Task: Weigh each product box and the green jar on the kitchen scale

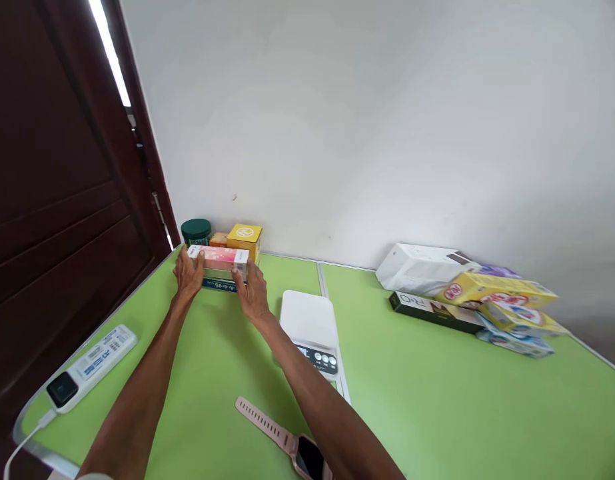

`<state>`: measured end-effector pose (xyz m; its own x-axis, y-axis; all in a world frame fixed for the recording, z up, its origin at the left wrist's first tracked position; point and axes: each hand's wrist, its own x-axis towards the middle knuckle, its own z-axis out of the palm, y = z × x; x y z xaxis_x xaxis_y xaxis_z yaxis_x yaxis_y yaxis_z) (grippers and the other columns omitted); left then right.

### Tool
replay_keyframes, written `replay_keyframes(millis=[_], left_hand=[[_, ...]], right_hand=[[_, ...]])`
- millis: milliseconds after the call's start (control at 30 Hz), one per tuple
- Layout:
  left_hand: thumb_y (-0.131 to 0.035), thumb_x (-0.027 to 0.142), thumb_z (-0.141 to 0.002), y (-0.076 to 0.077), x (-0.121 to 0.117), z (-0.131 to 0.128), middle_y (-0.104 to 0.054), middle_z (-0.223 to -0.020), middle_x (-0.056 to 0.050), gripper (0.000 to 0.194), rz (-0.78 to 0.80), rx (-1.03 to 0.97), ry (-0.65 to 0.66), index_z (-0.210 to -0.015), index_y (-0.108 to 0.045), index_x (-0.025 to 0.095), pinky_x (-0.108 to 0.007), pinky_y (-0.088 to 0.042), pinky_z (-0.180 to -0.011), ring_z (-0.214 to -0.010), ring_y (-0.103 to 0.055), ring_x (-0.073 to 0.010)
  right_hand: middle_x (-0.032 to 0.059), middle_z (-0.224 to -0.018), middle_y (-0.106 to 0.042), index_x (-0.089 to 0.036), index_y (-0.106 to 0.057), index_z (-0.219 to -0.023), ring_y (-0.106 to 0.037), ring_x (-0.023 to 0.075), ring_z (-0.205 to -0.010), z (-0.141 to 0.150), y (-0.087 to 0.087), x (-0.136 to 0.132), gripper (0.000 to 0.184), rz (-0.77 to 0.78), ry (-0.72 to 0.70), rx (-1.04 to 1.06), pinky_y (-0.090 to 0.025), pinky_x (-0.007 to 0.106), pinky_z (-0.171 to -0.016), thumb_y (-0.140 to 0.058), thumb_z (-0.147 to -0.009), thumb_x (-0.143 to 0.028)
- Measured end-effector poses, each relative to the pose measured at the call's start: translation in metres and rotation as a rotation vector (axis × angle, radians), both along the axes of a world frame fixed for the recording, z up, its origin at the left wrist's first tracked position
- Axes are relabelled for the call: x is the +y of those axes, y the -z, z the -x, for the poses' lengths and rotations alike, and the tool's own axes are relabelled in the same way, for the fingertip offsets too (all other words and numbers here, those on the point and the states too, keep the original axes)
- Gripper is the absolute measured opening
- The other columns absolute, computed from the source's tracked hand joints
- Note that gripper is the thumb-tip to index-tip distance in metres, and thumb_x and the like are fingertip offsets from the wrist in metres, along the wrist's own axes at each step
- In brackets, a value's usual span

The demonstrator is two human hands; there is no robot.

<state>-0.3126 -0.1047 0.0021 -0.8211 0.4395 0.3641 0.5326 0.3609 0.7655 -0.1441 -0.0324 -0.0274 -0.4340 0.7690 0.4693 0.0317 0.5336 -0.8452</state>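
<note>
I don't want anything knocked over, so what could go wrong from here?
The pink box could slip if the left hand or right hand eases off its end. It might bump the yellow box close behind. The right forearm may nudge the watch it partly hides.

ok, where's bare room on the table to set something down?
Widest: table right of scale, in front of black box. Smaller: between pink box and watch. Crowded: back left, around pink box, jar and yellow box; back right, the box pile.
</note>
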Motion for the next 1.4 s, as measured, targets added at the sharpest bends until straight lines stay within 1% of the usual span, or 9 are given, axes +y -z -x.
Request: replay_keyframes(millis=[133, 267, 433, 633, 800, 1033, 1200, 1300, 1400], left_hand=[[-0.054, 0.056, -0.099, -0.009, -0.005, -0.011, -0.038, -0.166, -0.035, 0.088, -0.071, 0.104, -0.081, -0.164, -0.031, 0.002, -0.067, -0.025, -0.129, -0.159, -0.035, -0.0459], [-0.053, 0.062, -0.098, -0.032, 0.005, -0.053, -0.034, -0.165, -0.036, 0.096, -0.174, 0.362, 0.044, -0.163, -0.03, -0.004, -0.063, -0.019, -0.133, -0.16, -0.03, -0.0452], [-0.049, 0.063, -0.102, -0.054, 0.061, -0.153, -0.043, -0.162, -0.027, 0.079, -0.236, 0.357, 0.404, -0.159, -0.04, 0.009, -0.058, -0.023, -0.134, -0.157, -0.036, -0.0377], [-0.05, 0.065, -0.101, -0.025, 0.156, -0.303, -0.038, -0.169, -0.028, 0.086, 0.044, -0.048, 0.787, -0.165, -0.032, 0.01, -0.057, -0.033, -0.13, -0.156, -0.042, -0.0392], [-0.051, 0.06, -0.102, 0.01, 0.217, -0.385, -0.028, -0.175, -0.028, 0.086, 0.302, -0.206, 0.913, -0.168, -0.025, 0.01, -0.054, -0.036, -0.127, -0.159, -0.038, -0.0399], [-0.07, 0.035, -0.09, 0.042, 0.262, -0.415, -0.056, -0.156, -0.02, 0.067, 0.352, 0.027, 0.994, -0.153, -0.051, 0.018, -0.05, -0.04, -0.123, -0.145, -0.054, -0.0362], [-0.072, 0.028, -0.087, 0.037, 0.252, -0.399, -0.069, -0.133, -0.013, 0.049, 0.417, 0.144, 1.057, -0.135, -0.064, 0.02, -0.046, -0.052, -0.107, -0.121, -0.065, -0.032], [-0.073, 0.026, -0.087, 0.034, 0.229, -0.386, -0.071, -0.129, -0.012, 0.045, 0.464, 0.173, 1.114, -0.131, -0.066, 0.019, -0.044, -0.053, -0.103, -0.117, -0.066, -0.0313], [-0.075, 0.023, -0.085, 0.036, 0.201, -0.378, -0.071, -0.126, -0.012, 0.045, 0.45, 0.186, 1.161, -0.13, -0.066, 0.019, -0.043, -0.053, -0.101, -0.114, -0.067, -0.0305]], right_hand=[[0.008, -0.161, -0.058, -0.031, -0.052, -0.159, -0.048, 0.0384, -0.153, -0.047, -0.005, 0.006, 0.075, 0.029, 0.005, 0.003, -0.037, 0.063, -0.128, -0.053, -0.099, -0.076], [0.0185, -0.154, -0.061, -0.019, -0.058, -0.151, -0.054, 0.0371, -0.146, -0.152, -0.004, 0.036, 0.075, -0.043, 0.213, 0.022, -0.041, 0.062, -0.124, -0.05, -0.101, -0.074], [0.0238, -0.146, -0.063, -0.015, -0.061, -0.14, -0.056, 0.0368, -0.138, -0.335, 0.026, 0.103, 0.076, -0.1, 0.795, 0.078, -0.041, 0.062, -0.119, -0.046, -0.098, -0.076], [0.0234, -0.128, -0.066, -0.016, -0.063, -0.12, -0.058, 0.0379, -0.123, -0.476, 0.062, 0.173, 0.072, 0.078, 1.256, 0.153, -0.042, 0.06, -0.112, -0.036, -0.094, -0.079], [0.0096, -0.09, -0.07, -0.025, -0.058, -0.085, -0.059, 0.026, -0.087, -0.481, 0.062, 0.197, 0.056, 0.073, 1.227, 0.14, -0.049, 0.044, -0.091, -0.033, -0.099, -0.072], [0.0164, -0.107, -0.075, -0.02, -0.069, -0.105, -0.065, 0.0292, -0.101, -0.447, 0.065, 0.198, 0.058, -0.025, 0.974, 0.009, -0.051, 0.045, -0.094, -0.036, -0.101, -0.068], [0.0153, -0.107, -0.073, -0.022, -0.067, -0.104, -0.063, 0.0296, -0.101, -0.441, 0.069, 0.197, 0.05, -0.034, 0.954, 0.014, -0.051, 0.046, -0.094, -0.037, -0.103, -0.062], [0.0183, -0.114, -0.068, -0.021, -0.066, -0.107, -0.06, 0.0316, -0.109, -0.44, 0.068, 0.189, 0.051, -0.011, 1.133, 0.066, -0.049, 0.049, -0.1, -0.037, -0.101, -0.063], [0.0171, -0.108, -0.07, -0.022, -0.067, -0.101, -0.06, 0.0318, -0.106, -0.433, 0.067, 0.17, 0.051, 0.041, 1.063, 0.028, -0.047, 0.05, -0.102, -0.038, -0.1, -0.064]])
